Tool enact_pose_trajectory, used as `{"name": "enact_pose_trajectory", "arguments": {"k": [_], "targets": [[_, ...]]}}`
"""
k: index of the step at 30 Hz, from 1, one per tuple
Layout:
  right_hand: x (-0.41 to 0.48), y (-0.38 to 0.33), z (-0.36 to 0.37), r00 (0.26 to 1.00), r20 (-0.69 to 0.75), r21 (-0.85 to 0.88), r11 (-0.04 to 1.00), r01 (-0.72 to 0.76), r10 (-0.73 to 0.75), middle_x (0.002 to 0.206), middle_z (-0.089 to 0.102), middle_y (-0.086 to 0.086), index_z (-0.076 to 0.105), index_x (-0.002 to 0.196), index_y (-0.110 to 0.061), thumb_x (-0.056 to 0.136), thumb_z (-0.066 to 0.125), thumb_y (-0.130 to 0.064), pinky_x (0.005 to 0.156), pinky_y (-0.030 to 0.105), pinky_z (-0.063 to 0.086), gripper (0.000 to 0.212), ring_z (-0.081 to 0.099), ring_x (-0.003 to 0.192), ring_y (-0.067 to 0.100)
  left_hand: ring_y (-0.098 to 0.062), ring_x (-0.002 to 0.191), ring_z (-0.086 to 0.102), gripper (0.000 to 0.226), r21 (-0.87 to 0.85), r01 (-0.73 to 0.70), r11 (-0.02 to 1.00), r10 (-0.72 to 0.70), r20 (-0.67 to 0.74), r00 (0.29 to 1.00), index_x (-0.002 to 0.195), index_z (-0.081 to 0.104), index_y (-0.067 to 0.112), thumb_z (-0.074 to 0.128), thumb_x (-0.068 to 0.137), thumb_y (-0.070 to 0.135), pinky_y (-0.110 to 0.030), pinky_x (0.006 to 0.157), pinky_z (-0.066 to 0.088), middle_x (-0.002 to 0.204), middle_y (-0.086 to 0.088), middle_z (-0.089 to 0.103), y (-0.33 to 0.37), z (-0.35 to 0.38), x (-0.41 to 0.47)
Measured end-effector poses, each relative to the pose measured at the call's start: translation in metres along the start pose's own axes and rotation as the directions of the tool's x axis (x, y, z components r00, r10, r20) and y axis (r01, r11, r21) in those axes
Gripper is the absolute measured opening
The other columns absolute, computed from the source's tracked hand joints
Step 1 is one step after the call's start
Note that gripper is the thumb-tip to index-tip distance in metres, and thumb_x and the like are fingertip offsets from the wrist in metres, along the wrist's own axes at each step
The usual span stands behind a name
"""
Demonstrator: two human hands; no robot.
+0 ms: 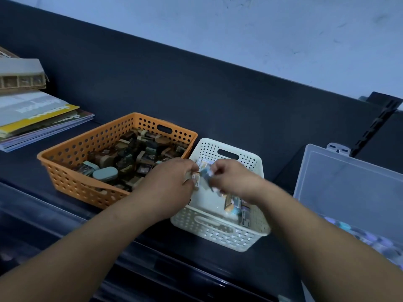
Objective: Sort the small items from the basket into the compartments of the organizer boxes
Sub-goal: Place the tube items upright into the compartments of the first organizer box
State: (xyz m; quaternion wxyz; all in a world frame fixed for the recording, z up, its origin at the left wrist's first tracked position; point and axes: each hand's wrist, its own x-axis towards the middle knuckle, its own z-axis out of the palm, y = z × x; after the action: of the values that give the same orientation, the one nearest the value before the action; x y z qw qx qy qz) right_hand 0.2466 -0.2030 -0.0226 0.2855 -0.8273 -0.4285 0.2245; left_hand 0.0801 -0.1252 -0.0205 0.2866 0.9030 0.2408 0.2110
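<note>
1. White basket (218,236) sits mid-way along the dark surface (32,171). Its long axis runs from the near edge toward the back panel, with handle cutouts on the short ends.
2. Both hands hang over the white basket's middle.
3. Left hand (172,179): thumb and fingertips pinch a small orange-white packet (195,178). Long axis roughly near-to-far; too blurred to tell which end leads.
4. Right hand (233,177): pinches a bluish packet (207,174) just beside the other one. Can't tell its axis.
5. Loose packets (235,205) lie in the basket's near right corner, long axes along the right wall.
6. Organizer box (349,175) is at the surface's right edge, lid up, contents blurred.
7. Orange basket (72,182) is just left of the white one, full of small items.
</note>
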Motion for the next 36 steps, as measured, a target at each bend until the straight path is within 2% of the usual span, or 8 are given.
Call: {"name": "enact_pose_trajectory", "arguments": {"k": [2,4,8,14,18,25,29,36], "targets": [[-0.009,-0.002,-0.019,0.995,-0.001,0.485,0.871,-0.083,0.095,0.085,0.059,0.014,0.058,0.085,-0.010,0.086,0.055,-0.003,0.055,0.027,0.052,0.008,0.054,0.063,0.016,-0.011,0.116,0.051,0.033,-0.092,0.039,0.995,-0.040,-0.007,0.999,0.129,0.055,0.025,0.052,0.096,0.022,-0.027,0.094,0.043,0.132,0.008,0.054,0.000,0.000,0.001],[-0.023,-0.005,-0.034,0.993,0.074,0.781,0.613,-0.117,0.095,0.084,0.064,0.014,0.059,0.092,-0.005,0.087,0.045,0.001,0.049,0.021,0.051,0.016,0.059,0.061,0.015,-0.010,0.118,0.051,0.034,-0.132,0.052,0.990,-0.056,-0.028,0.998,0.129,0.054,0.027,0.052,0.096,0.024,-0.026,0.093,0.042,0.133,0.009,0.054,0.003,0.001,0.000],[-0.056,-0.008,-0.051,0.989,0.148,0.916,0.380,-0.129,-0.022,0.080,0.062,0.011,0.061,0.086,-0.005,0.082,0.043,-0.002,0.052,0.021,0.051,0.018,0.060,0.062,0.015,-0.007,0.105,0.057,0.026,-0.217,-0.013,0.976,-0.002,-0.068,0.998,0.119,0.059,0.027,0.055,0.094,0.031,-0.027,0.086,0.045,0.118,0.011,0.063,0.031,0.008,-0.004],[-0.103,0.011,-0.071,0.987,0.093,0.979,0.192,-0.067,-0.130,0.079,0.062,0.012,0.055,0.097,-0.004,0.073,0.049,-0.005,0.054,0.023,0.055,0.025,0.063,0.066,0.018,-0.016,0.074,0.065,0.011,-0.591,0.096,0.801,-0.029,0.121,0.992,0.090,0.064,0.016,0.071,0.083,0.019,-0.035,0.071,0.053,0.079,-0.003,0.069,0.090,0.033,-0.011],[-0.134,0.035,-0.091,0.994,0.048,0.984,0.173,-0.031,-0.097,0.082,0.063,0.013,0.056,0.095,-0.007,0.075,0.048,-0.003,0.054,0.025,0.055,0.022,0.066,0.068,0.020,-0.013,0.063,0.060,0.012,-0.666,0.117,0.736,-0.014,0.159,0.987,0.083,0.063,0.006,0.073,0.081,0.014,-0.024,0.059,0.049,0.066,-0.004,0.064,0.122,0.053,-0.016],[-0.190,0.097,-0.139,0.995,-0.026,0.999,0.045,0.022,0.092,0.086,0.068,0.018,0.059,0.108,-0.005,0.080,0.046,-0.002,0.055,0.030,0.059,0.031,0.071,0.073,0.030,-0.016,0.067,0.060,0.002,-0.720,0.147,0.678,-0.041,0.162,0.986,0.087,0.067,0.004,0.065,0.086,0.004,-0.026,0.063,0.053,0.079,-0.011,0.067,0.184,0.094,-0.017],[-0.224,0.127,-0.162,0.983,-0.080,0.987,0.155,0.053,0.168,0.077,0.069,0.012,0.059,0.106,-0.009,0.096,0.047,-0.009,0.046,0.023,0.055,0.016,0.069,0.062,0.023,-0.015,0.063,0.058,0.004,-0.714,0.125,0.689,-0.011,0.163,0.987,0.087,0.067,0.003,0.067,0.084,0.001,-0.027,0.063,0.052,0.075,-0.010,0.067,0.219,0.117,-0.022],[-0.282,0.178,-0.189,0.963,-0.179,0.920,0.380,0.093,0.199,0.070,0.068,0.005,0.059,0.084,-0.017,0.069,0.068,-0.017,0.043,0.020,0.051,0.018,0.068,0.061,0.018,-0.016,0.058,0.058,0.006,-0.694,0.086,0.715,0.065,0.189,0.980,0.081,0.066,0.007,0.069,0.082,0.002,-0.028,0.058,0.052,0.067,-0.009,0.066,0.275,0.152,-0.033]]}}
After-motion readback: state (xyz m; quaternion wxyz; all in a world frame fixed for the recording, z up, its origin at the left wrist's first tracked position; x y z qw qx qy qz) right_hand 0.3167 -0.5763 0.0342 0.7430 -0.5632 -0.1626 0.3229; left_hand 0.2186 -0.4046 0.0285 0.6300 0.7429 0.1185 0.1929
